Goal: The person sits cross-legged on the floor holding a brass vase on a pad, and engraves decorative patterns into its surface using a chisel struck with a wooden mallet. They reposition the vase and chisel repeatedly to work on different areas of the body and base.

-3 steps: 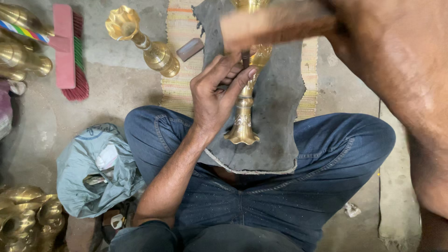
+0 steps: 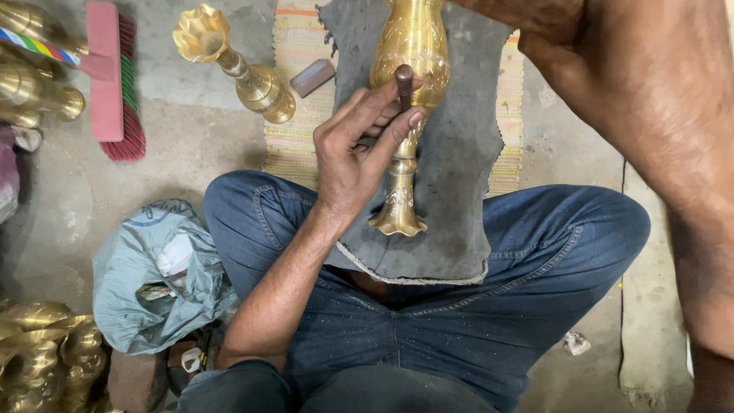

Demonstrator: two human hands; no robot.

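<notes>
Brass vase [image 2: 409, 92] on grey cloth [image 2: 459, 199]; left hand [image 2: 355, 153] pinching a punch [image 2: 404, 80]: keep it upright, vase steady. Right hand's grip cannot be told.

wooden handle [image 2: 505, 11] lifted away — vase [image 2: 410, 46] uncovered

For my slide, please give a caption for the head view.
Left hand holds a dark punch against a brass vase lying on grey cloth.

left hand [image 2: 355, 153] gripping punch [image 2: 404, 82], brass vase [image 2: 409, 92]
</notes>
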